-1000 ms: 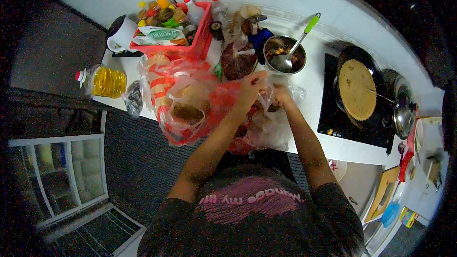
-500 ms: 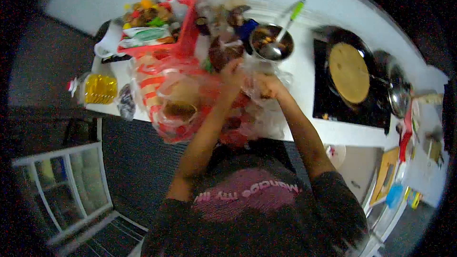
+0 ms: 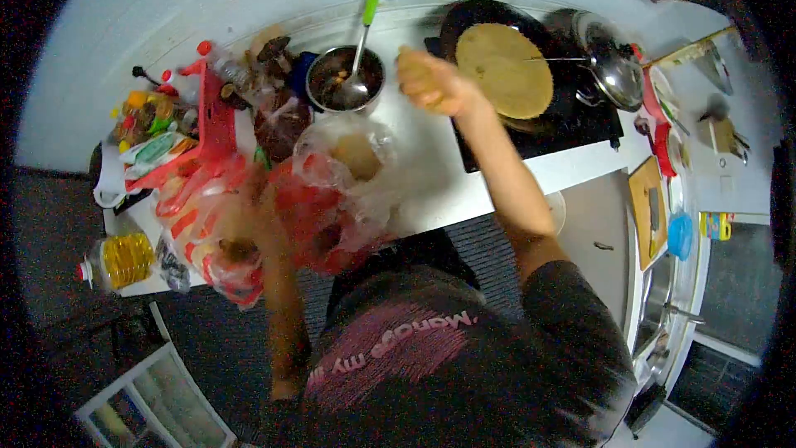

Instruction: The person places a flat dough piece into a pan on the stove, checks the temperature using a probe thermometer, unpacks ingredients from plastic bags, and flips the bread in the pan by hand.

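My right hand [image 3: 452,93] is raised beside the pan, fingers closed around a tan clump of food [image 3: 417,79] whose kind I cannot make out. My left hand [image 3: 249,209] is smeared by motion over a red-and-white striped plastic bag [image 3: 195,220]; its fingers cannot be read. A clear plastic bag [image 3: 332,145] with tan food inside lies open on the counter between my hands. In the black pan [image 3: 452,25] lies a large, round, flat pancake [image 3: 502,75]. Left of my right hand stands a metal pot [image 3: 317,95] of dark contents, with a green-handled ladle [image 3: 371,12] in it.
The pan sits on a black cooktop [image 3: 580,129], a shiny metal lid [image 3: 620,79] to its right. A red basket [image 3: 217,120] of packets and produce stands at the left. An oil bottle [image 3: 126,260] lies near the counter's left edge. A cutting board [image 3: 643,199] is at the right.
My right hand has moved from the clear bag towards the pan, carrying the tan clump. My left hand has gone left, over the striped bag. The view has turned right.
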`<state>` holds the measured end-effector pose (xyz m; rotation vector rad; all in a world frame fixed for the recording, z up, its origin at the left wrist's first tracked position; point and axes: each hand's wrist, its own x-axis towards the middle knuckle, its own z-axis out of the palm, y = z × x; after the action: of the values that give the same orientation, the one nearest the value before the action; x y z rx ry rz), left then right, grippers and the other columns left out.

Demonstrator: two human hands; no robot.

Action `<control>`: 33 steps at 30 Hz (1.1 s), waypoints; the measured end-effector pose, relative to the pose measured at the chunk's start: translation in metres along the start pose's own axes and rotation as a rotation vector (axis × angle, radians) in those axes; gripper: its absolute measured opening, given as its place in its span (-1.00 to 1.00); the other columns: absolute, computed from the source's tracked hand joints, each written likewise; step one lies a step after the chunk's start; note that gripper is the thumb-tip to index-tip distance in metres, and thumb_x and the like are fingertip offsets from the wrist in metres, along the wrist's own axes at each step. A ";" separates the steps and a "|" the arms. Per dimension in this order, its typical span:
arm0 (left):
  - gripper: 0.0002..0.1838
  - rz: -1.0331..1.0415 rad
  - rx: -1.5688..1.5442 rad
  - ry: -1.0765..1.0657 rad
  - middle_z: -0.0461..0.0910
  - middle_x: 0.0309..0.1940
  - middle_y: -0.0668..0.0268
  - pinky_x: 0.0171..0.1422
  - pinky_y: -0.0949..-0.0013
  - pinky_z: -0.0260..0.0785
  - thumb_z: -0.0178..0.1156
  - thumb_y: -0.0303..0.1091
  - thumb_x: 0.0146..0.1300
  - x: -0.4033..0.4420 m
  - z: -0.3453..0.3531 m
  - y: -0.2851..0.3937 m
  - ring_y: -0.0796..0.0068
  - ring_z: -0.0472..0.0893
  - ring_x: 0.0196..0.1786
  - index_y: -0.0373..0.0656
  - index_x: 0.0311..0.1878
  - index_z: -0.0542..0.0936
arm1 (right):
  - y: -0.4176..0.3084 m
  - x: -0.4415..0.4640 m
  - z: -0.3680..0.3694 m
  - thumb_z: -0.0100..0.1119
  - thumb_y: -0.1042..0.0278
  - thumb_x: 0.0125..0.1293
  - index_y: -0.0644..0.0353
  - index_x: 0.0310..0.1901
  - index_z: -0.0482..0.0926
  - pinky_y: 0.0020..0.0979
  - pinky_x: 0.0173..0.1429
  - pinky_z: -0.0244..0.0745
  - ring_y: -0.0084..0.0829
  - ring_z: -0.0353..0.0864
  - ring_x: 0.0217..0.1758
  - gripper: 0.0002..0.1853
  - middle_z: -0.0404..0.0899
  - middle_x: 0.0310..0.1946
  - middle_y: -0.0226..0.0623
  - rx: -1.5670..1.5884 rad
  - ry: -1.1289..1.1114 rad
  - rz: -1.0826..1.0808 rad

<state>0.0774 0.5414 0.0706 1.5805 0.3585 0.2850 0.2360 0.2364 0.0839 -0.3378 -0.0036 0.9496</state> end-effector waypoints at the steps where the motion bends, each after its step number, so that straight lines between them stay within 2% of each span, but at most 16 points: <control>1: -0.57 0.005 0.042 0.003 0.42 0.04 0.17 0.17 0.35 0.25 0.02 -0.56 0.08 -0.003 -0.002 0.004 0.32 0.39 0.10 -0.29 0.09 0.39 | -0.021 -0.019 0.000 -0.10 0.14 0.34 0.02 -0.48 0.35 -0.74 -0.79 -0.03 -0.71 0.14 -0.70 -0.75 0.18 -0.68 -0.59 -0.010 0.077 -0.059; 3: -0.56 0.018 0.228 0.031 0.42 0.05 0.17 0.19 0.34 0.23 0.02 -0.57 0.08 -0.012 -0.004 0.014 0.32 0.39 0.12 -0.31 0.10 0.39 | -0.060 -0.061 0.006 -0.02 0.13 0.29 0.03 -0.43 0.42 -0.71 -0.76 0.00 -0.69 0.19 -0.69 -0.78 0.27 -0.66 -0.58 -0.152 0.291 -0.182; 6: -0.59 0.053 0.040 0.011 0.43 0.05 0.16 0.21 0.34 0.22 0.01 -0.57 0.11 -0.024 -0.009 0.022 0.31 0.40 0.11 -0.33 0.08 0.40 | -0.111 -0.113 -0.018 0.08 0.10 0.23 0.07 -0.40 0.47 -0.64 -0.75 0.07 -0.63 0.26 -0.70 -0.78 0.38 -0.63 -0.52 -0.492 0.838 -0.474; 8: -0.60 0.101 0.133 0.014 0.42 0.05 0.16 0.20 0.33 0.23 -0.01 -0.57 0.12 -0.030 -0.016 0.018 0.32 0.41 0.10 -0.33 0.08 0.40 | -0.136 -0.144 -0.044 0.01 0.15 0.28 0.10 -0.43 0.45 -0.66 -0.78 -0.04 -0.68 0.13 -0.75 -0.77 0.30 -0.69 -0.51 -0.427 0.823 -0.474; 11: -0.61 0.027 0.061 0.070 0.43 0.05 0.17 0.20 0.33 0.24 -0.01 -0.57 0.13 -0.036 -0.017 0.012 0.34 0.41 0.09 -0.32 0.09 0.40 | -0.150 -0.163 -0.077 0.04 0.15 0.26 0.15 -0.47 0.48 -0.58 -0.75 0.06 -0.63 0.22 -0.74 -0.73 0.34 -0.70 -0.48 -0.779 1.148 -0.622; 14: -0.62 -0.040 -0.075 0.110 0.44 0.04 0.19 0.19 0.36 0.25 -0.01 -0.56 0.15 -0.034 -0.030 -0.021 0.39 0.42 0.08 -0.31 0.08 0.41 | -0.157 -0.159 -0.115 0.05 0.13 0.24 0.23 -0.39 0.55 -0.53 -0.68 0.20 -0.58 0.33 -0.70 -0.70 0.43 -0.65 -0.42 -1.290 1.333 -0.506; 18: -0.63 -0.005 0.004 0.085 0.45 0.03 0.21 0.17 0.39 0.26 -0.01 -0.55 0.17 -0.038 -0.030 -0.019 0.42 0.43 0.07 -0.30 0.08 0.42 | -0.184 -0.143 -0.166 0.13 0.08 0.13 0.23 -0.19 0.59 -0.38 -0.34 0.46 -0.36 0.59 -0.49 -0.63 0.61 -0.44 -0.18 -1.766 1.534 -0.451; 19: -0.64 -0.023 0.053 0.111 0.45 0.03 0.21 0.17 0.39 0.27 -0.01 -0.55 0.17 -0.040 -0.027 -0.012 0.42 0.43 0.07 -0.30 0.08 0.41 | -0.180 -0.141 -0.142 0.15 0.03 0.09 0.18 -0.21 0.60 -0.31 -0.17 0.46 -0.24 0.61 -0.34 -0.62 0.61 -0.37 -0.12 -1.956 1.520 -0.423; 21: -0.64 -0.059 0.149 0.166 0.45 0.03 0.21 0.16 0.40 0.27 -0.01 -0.55 0.18 -0.046 -0.021 0.000 0.43 0.42 0.07 -0.31 0.08 0.41 | -0.190 -0.148 -0.125 0.14 0.00 0.09 0.16 -0.22 0.60 -0.29 -0.16 0.45 -0.17 0.59 -0.31 -0.61 0.60 -0.37 -0.10 -2.036 1.534 -0.471; 23: -0.65 0.059 0.177 0.120 0.45 0.02 0.22 0.15 0.40 0.27 -0.01 -0.55 0.19 -0.045 -0.030 -0.020 0.43 0.43 0.06 -0.31 0.08 0.41 | -0.220 -0.164 -0.153 0.15 -0.03 0.07 0.15 -0.23 0.61 -0.29 -0.15 0.45 -0.13 0.58 -0.29 -0.59 0.60 -0.37 -0.13 -2.099 1.649 -0.458; 24: -0.65 0.072 0.130 0.119 0.45 0.02 0.22 0.15 0.40 0.28 -0.01 -0.55 0.19 -0.045 -0.031 -0.024 0.44 0.43 0.05 -0.31 0.08 0.41 | -0.215 -0.169 -0.121 0.16 -0.02 0.07 0.14 -0.25 0.62 -0.27 -0.18 0.45 -0.14 0.59 -0.29 -0.61 0.61 -0.38 -0.14 -2.064 1.613 -0.345; 26: -0.65 0.052 -0.020 0.137 0.45 0.02 0.23 0.13 0.40 0.28 -0.01 -0.54 0.19 -0.045 -0.028 -0.028 0.44 0.44 0.04 -0.31 0.08 0.41 | -0.220 -0.181 -0.123 0.17 -0.01 0.08 0.21 -0.28 0.60 -0.26 -0.22 0.44 -0.22 0.59 -0.38 -0.60 0.60 -0.46 -0.13 -2.121 1.696 -0.476; 27: -0.65 0.019 -0.123 0.156 0.45 0.02 0.23 0.12 0.41 0.29 -0.01 -0.54 0.19 -0.046 -0.025 -0.026 0.44 0.44 0.03 -0.32 0.08 0.41 | -0.222 -0.183 -0.121 0.17 0.01 0.10 0.22 -0.31 0.60 -0.28 -0.29 0.42 -0.27 0.55 -0.44 -0.62 0.58 -0.50 -0.16 -2.078 1.688 -0.433; 29: -0.64 -0.016 -0.007 0.172 0.45 0.00 0.24 0.11 0.41 0.30 0.00 -0.54 0.18 -0.053 -0.023 -0.019 0.45 0.44 0.01 -0.32 0.08 0.41 | -0.223 -0.189 -0.118 0.15 0.06 0.14 0.24 -0.37 0.59 -0.33 -0.43 0.38 -0.38 0.48 -0.57 -0.66 0.54 -0.58 -0.24 -1.988 1.671 -0.343; 32: -0.64 0.011 0.077 0.121 0.46 -0.02 0.24 0.09 0.40 0.31 0.01 -0.53 0.17 -0.054 -0.033 -0.032 0.45 0.45 -0.01 -0.32 0.07 0.41 | -0.221 -0.183 -0.122 0.14 0.13 0.18 0.19 -0.44 0.55 -0.48 -0.63 0.18 -0.56 0.29 -0.70 -0.73 0.43 -0.65 -0.39 -1.439 1.378 -0.421; 33: -0.64 0.034 0.089 0.095 0.46 -0.03 0.24 0.09 0.40 0.32 0.02 -0.53 0.17 -0.053 -0.039 -0.041 0.45 0.45 -0.01 -0.31 0.07 0.41 | -0.219 -0.182 -0.120 0.13 0.15 0.19 0.19 -0.42 0.54 -0.51 -0.65 0.14 -0.58 0.26 -0.71 -0.74 0.42 -0.66 -0.42 -1.357 1.351 -0.419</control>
<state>0.0108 0.5569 0.0336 1.6649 0.4227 0.3754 0.3221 -0.0595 0.0591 -2.0861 0.5131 0.0105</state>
